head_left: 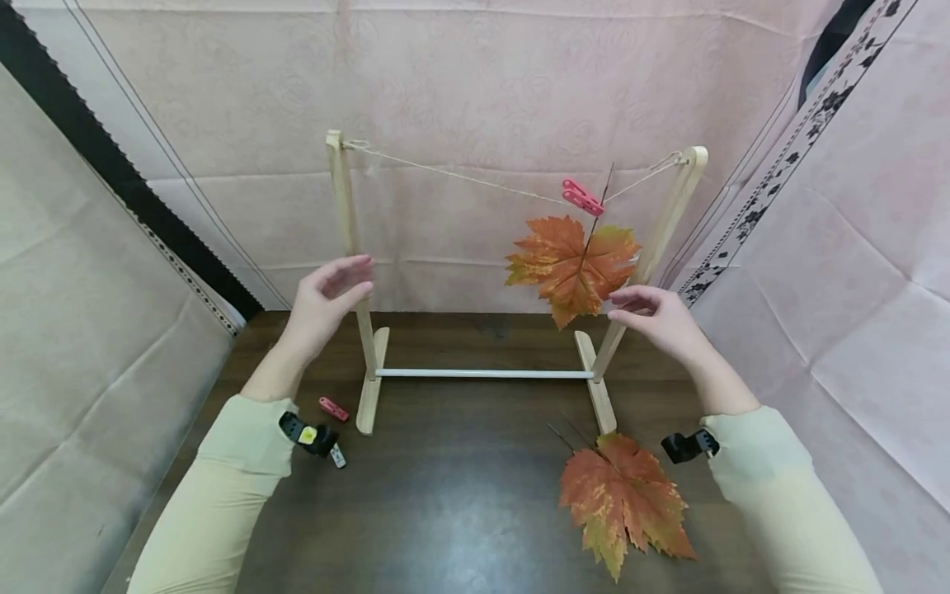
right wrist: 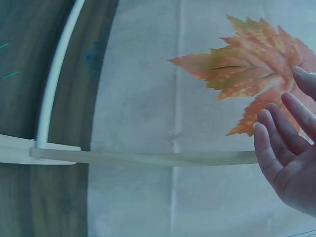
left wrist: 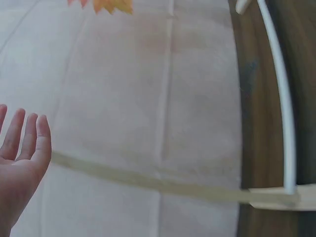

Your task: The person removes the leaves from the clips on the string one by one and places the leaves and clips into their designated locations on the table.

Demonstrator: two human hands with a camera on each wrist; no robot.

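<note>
An orange artificial maple leaf (head_left: 573, 268) hangs by its stem from a pink clothespin (head_left: 582, 198) on a string (head_left: 460, 176), which sags between two wooden posts. My right hand (head_left: 647, 315) is beside the leaf's lower right edge, fingers loosely bent with a gap to the thumb. In the right wrist view that hand (right wrist: 291, 143) grips nothing; whether a fingertip touches the leaf I cannot tell. My left hand (head_left: 330, 301) is raised by the left post (head_left: 344, 198), its fingers (left wrist: 29, 136) extended and nothing in them.
On the dark table (head_left: 445, 495), orange leaves (head_left: 627, 503) lie at the front right, two stems showing. A second pink clothespin (head_left: 334, 408) lies near my left wrist. A white rod (head_left: 482, 374) joins the stand's feet. Pale cloth (head_left: 460, 82) hangs behind and at both sides.
</note>
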